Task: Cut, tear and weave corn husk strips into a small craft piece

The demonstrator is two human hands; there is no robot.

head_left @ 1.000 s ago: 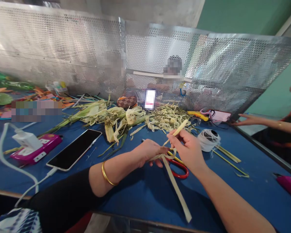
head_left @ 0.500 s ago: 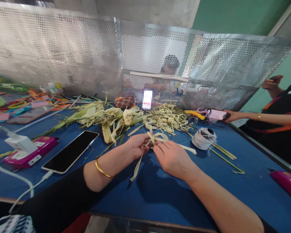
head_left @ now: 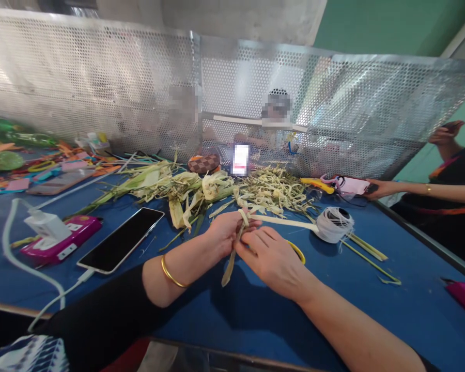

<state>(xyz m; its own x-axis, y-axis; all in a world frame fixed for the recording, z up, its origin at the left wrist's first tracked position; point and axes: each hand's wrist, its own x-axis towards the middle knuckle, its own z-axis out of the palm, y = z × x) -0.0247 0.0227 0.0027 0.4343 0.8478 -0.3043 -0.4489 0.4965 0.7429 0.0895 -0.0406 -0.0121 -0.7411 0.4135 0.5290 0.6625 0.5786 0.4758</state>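
Note:
My left hand (head_left: 225,233), with a gold bangle at its wrist, is closed on pale corn husk strips (head_left: 243,221). One strip loops over near the fingertips and a flat end hangs down below. Another husk strip (head_left: 284,220) stretches out to the right toward a spool of white string (head_left: 334,225). My right hand (head_left: 271,258) is closed, its thumb and fingers pinching the husk just beside the left fingers. Its fingertips are partly hidden. Behind the right hand shows a yellow loop handle (head_left: 297,251), mostly covered.
Corn husks (head_left: 178,188) and a heap of shredded husk (head_left: 273,188) lie beyond my hands. To the left are a charging phone (head_left: 122,240) and a pink power strip (head_left: 64,240). A perforated metal screen (head_left: 251,77) stands behind. At right, another person's hand (head_left: 380,189) holds a phone.
A looser strip that curved above the fingers is now drawn in closer to the left hand. The right hand has shifted slightly, and the yellow loop handle has come into view behind it.

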